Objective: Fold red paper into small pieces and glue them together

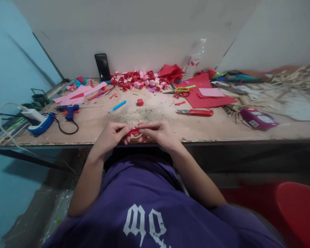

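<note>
At the table's front edge, my left hand [113,135] pinches one end of a small red paper piece [133,131]. The other end is between the thumb and fingers of my right hand [155,132]. The piece looks like a narrow folded strip; my fingers cover much of it. Just beyond my hands lies a single red paper cube [140,102]. A blue pen [117,106] rests to the left of that cube, and a red-handled utility knife [196,112] lies to the right.
Many red and pink cubes [136,81] are heaped by the wall, with a phone [102,67] propped beside them. Yellow scissors [181,91] touch red paper sheets [206,98]. A blue glue gun [70,111] and power strip [42,124] occupy the left; a purple box [258,119] stands right.
</note>
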A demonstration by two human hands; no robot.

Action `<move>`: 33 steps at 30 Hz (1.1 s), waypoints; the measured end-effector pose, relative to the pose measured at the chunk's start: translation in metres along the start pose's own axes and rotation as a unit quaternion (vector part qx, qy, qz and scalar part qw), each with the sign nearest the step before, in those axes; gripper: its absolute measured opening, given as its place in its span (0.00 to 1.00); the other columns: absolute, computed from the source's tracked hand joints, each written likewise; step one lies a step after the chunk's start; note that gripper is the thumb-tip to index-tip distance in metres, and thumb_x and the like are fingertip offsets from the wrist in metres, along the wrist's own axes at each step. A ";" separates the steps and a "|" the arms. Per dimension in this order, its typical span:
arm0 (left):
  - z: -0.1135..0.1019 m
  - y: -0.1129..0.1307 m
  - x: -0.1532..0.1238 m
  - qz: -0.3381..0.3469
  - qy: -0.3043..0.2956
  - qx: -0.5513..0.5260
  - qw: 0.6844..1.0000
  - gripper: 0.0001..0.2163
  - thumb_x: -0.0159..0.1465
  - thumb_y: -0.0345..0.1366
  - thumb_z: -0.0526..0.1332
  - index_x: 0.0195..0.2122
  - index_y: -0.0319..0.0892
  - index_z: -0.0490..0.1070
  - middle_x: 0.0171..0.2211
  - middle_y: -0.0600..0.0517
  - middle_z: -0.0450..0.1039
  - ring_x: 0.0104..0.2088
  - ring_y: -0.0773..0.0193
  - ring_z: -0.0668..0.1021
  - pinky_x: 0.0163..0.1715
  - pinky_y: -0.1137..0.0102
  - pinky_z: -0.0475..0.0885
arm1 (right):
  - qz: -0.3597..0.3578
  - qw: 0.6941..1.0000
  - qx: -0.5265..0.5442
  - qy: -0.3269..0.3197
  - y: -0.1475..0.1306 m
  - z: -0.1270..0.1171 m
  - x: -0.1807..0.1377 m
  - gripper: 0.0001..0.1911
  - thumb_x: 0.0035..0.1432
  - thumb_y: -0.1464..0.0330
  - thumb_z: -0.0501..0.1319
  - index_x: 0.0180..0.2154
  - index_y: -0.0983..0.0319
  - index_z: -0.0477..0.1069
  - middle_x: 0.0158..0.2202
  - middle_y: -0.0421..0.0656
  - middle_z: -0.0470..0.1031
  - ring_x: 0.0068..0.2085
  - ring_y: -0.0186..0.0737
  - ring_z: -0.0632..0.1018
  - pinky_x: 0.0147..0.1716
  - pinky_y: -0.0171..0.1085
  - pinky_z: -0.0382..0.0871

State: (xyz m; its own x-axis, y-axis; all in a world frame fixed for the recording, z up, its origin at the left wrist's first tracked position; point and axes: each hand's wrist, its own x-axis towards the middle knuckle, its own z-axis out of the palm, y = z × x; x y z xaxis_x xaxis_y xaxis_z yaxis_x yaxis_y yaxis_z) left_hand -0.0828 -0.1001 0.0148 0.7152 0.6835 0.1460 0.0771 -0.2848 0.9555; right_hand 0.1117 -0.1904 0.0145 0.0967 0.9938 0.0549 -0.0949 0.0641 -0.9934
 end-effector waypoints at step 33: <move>0.000 0.005 -0.003 0.034 -0.031 0.062 0.997 0.21 0.70 0.48 0.60 0.24 0.39 0.69 0.20 0.57 0.64 0.23 0.71 0.65 0.25 0.72 0.59 | 0.007 0.996 -0.058 -0.063 -0.004 -0.002 0.001 0.16 0.59 0.57 0.70 0.33 0.65 0.82 0.30 0.46 0.84 0.27 0.34 0.81 0.29 0.33 0.75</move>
State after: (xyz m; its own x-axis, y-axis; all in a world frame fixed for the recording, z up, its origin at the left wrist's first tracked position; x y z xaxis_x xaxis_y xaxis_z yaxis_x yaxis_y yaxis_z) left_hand -0.0841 -0.1036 0.0193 0.7625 0.6186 0.1893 0.1099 -0.4123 0.9044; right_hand 0.1137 -0.1899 0.0182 -0.0288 0.9985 0.0459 0.0206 0.0465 -0.9987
